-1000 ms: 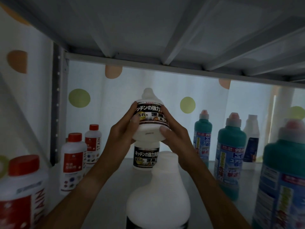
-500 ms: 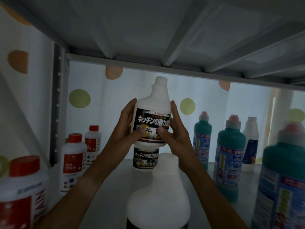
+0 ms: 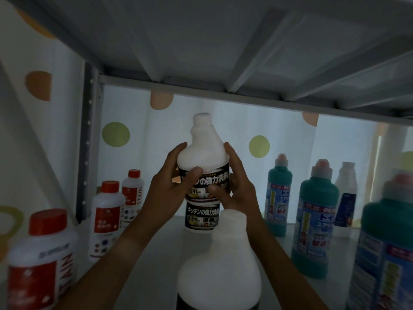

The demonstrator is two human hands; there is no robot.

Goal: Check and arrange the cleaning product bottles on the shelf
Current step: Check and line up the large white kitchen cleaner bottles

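left hand (image 3: 166, 191) raised, fingers curled | right hand (image 3: 234, 189) raised, fingers curled

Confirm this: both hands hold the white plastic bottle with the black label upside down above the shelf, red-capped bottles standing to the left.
Not upside down. In the head view the white plastic bottle with the black label is upright, neck at the top, held by the left hand and right hand above the shelf. The red-capped bottles do stand to the left.

Bottle turned upright

The white bottle (image 3: 202, 153) now stands neck-up between the left hand (image 3: 166, 189) and right hand (image 3: 234, 186), both thumbs on its label.
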